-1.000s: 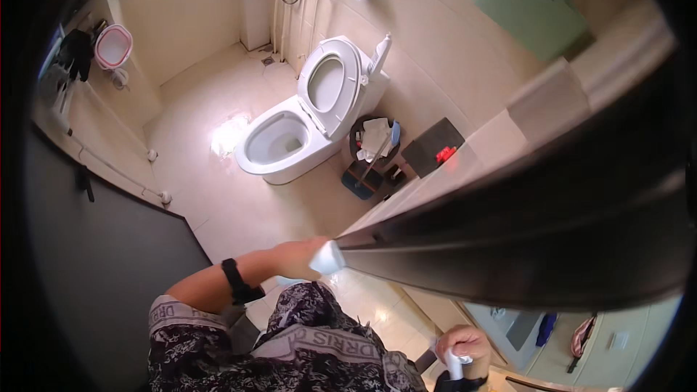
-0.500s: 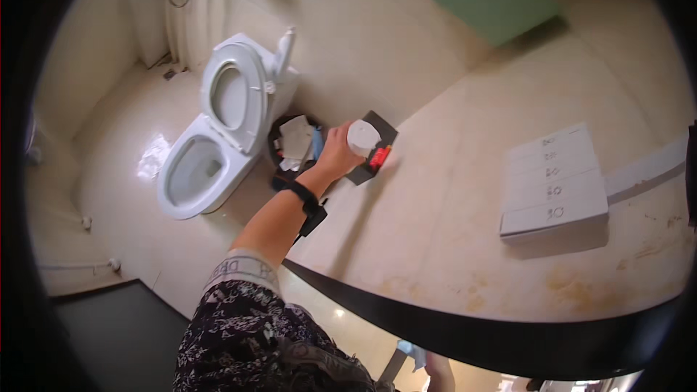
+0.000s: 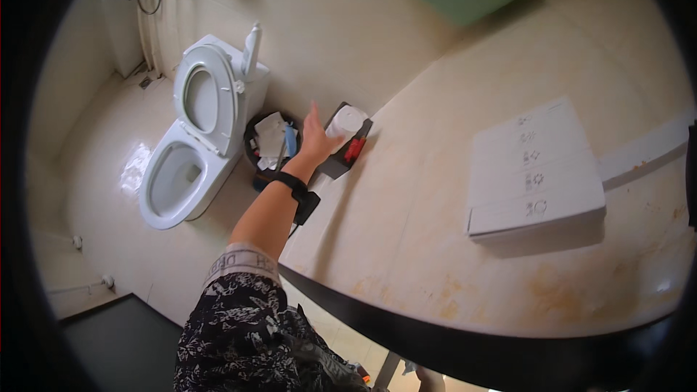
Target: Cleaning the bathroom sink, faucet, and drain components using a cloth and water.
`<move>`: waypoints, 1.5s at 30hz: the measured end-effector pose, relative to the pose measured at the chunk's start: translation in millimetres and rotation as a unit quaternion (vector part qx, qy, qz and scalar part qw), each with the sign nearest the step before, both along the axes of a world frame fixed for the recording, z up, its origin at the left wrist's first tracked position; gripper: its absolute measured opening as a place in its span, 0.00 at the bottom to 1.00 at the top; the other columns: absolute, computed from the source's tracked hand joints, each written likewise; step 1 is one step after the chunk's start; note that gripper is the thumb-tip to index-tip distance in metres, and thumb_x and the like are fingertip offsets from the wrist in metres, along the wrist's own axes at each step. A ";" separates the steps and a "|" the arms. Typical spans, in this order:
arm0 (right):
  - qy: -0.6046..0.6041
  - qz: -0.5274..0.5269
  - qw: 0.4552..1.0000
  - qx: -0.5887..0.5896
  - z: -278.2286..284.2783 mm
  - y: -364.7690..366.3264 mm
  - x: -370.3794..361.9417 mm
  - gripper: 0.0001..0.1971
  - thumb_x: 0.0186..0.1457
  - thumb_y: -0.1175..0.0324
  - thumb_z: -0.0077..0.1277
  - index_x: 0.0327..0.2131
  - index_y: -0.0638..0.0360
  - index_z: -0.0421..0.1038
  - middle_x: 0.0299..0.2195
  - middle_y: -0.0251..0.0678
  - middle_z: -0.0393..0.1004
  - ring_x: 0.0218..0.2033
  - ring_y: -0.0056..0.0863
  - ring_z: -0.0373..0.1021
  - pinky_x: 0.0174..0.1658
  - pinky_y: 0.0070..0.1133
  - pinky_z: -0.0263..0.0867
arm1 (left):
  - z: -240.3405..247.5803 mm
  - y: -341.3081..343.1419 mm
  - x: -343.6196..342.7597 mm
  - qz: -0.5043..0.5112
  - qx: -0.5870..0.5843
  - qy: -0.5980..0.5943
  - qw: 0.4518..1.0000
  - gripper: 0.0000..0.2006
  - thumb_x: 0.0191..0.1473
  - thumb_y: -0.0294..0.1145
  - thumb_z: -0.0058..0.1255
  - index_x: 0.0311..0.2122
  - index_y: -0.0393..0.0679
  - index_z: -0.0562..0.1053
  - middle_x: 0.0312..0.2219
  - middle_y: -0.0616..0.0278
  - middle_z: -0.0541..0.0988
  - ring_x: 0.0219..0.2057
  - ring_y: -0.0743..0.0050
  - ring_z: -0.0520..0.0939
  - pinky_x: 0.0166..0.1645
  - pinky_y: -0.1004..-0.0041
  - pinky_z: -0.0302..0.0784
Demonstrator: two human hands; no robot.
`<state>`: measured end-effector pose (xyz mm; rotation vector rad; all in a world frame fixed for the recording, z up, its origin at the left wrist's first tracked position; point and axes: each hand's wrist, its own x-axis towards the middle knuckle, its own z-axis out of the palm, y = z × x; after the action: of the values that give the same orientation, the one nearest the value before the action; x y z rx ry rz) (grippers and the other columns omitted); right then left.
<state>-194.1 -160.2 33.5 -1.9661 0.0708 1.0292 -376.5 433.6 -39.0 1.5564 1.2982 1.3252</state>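
- Left hand (image 3: 312, 144): fingers spread apart, gripping nothing; thumb at the near side of toilet paper roll (image 3: 348, 120), contact unclear
- Toilet paper roll: seated on dark tray (image 3: 334, 168), just beside red object (image 3: 355, 149)
- Right hand (image 3: 430, 380): partly cut off at lower edge; grip cannot be determined

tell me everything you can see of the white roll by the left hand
The white roll is a short, plain cylinder that looks like paper. It stands on its end on a dark board, its round, flat top showing. A small red object lies close by. The open left hand overlaps its lower side in this view; whether they touch is unclear.
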 end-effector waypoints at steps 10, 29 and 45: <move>0.092 0.310 0.939 0.116 30.7 94.2 -29.5 0.07 0.58 0.69 0.49 0.37 0.62 0.71 0.32 0.30 0.73 0.32 0.16 0.68 0.35 0.16 0.64 | 155.8 -204.7 -151.8 0.107 0.023 -0.452 0.885 0.29 0.52 0.23 0.43 0.61 0.46 0.56 0.48 0.58 0.68 0.50 0.69 0.68 0.56 0.71 0.58; -0.223 0.611 0.630 0.424 100.9 -1.4 -104.5 0.12 0.43 0.74 0.61 0.34 0.61 0.73 0.41 0.38 0.72 0.40 0.37 0.70 0.41 0.24 0.67 | 214.4 -456.1 -70.0 0.175 0.105 -0.429 0.880 0.19 0.51 0.21 0.39 0.50 0.38 0.64 0.43 0.56 0.69 0.48 0.69 0.68 0.54 0.72 0.59; -0.301 0.435 0.734 0.426 114.1 -87.9 -55.9 0.10 0.40 0.75 0.63 0.28 0.61 0.71 0.35 0.37 0.74 0.36 0.32 0.72 0.38 0.22 0.68 | 247.3 -500.8 40.3 -0.022 0.064 -0.458 0.887 0.19 0.50 0.22 0.40 0.50 0.38 0.65 0.42 0.57 0.71 0.47 0.68 0.71 0.52 0.72 0.62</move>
<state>-250.0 -248.1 147.6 -1.2871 -1.5407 0.6595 -336.2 -67.2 208.2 0.7988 0.5705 1.8103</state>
